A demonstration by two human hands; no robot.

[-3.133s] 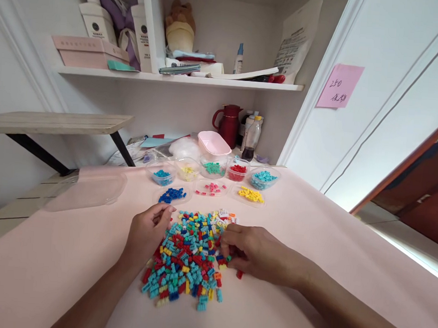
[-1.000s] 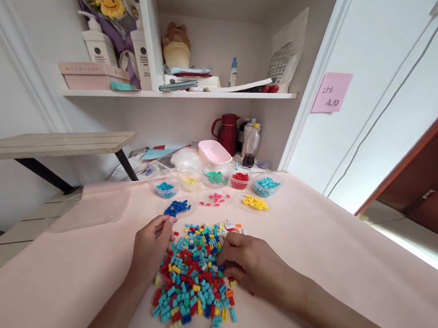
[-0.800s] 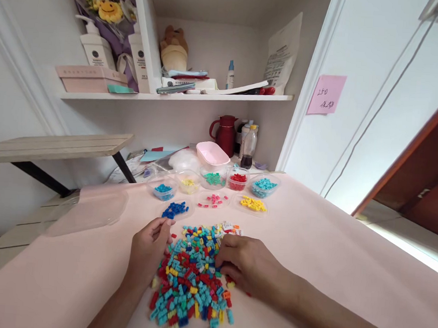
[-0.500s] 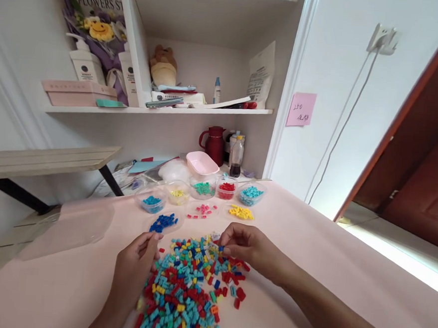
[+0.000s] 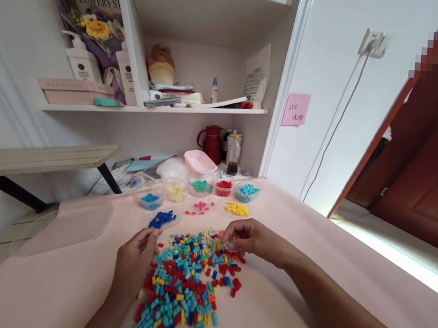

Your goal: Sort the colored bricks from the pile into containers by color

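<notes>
A heap of small mixed-colour toy building bricks (image 5: 184, 281) is spread over the pink-covered table in front of me. My left hand (image 5: 137, 253) rests at the heap's left edge, thumb and fingertips pressed together. Whatever is in that pinch is too small to make out. At the heap's far right edge, my right hand (image 5: 251, 241) is closed in a pinch just over white and red bricks; its fingertips hide what they hold, if anything. Dark blue bricks (image 5: 162, 219) lie in a shallow clear tray just beyond my left hand.
Clear tubs hold sorted bricks: blue (image 5: 150, 201), pale yellow (image 5: 175, 193), green (image 5: 201, 186), red (image 5: 224, 187) and turquoise (image 5: 247, 191). Pink bricks (image 5: 201, 207) and yellow bricks (image 5: 237, 208) lie nearer. Behind stand a pink basin (image 5: 199, 161), a red jug (image 5: 212, 144) and a bottle (image 5: 233, 155).
The dark blue brick seen at my right fingertips no longer shows there. My right hand has shifted slightly up; my left hand has stayed nearly still. The whole view has shifted a little.
</notes>
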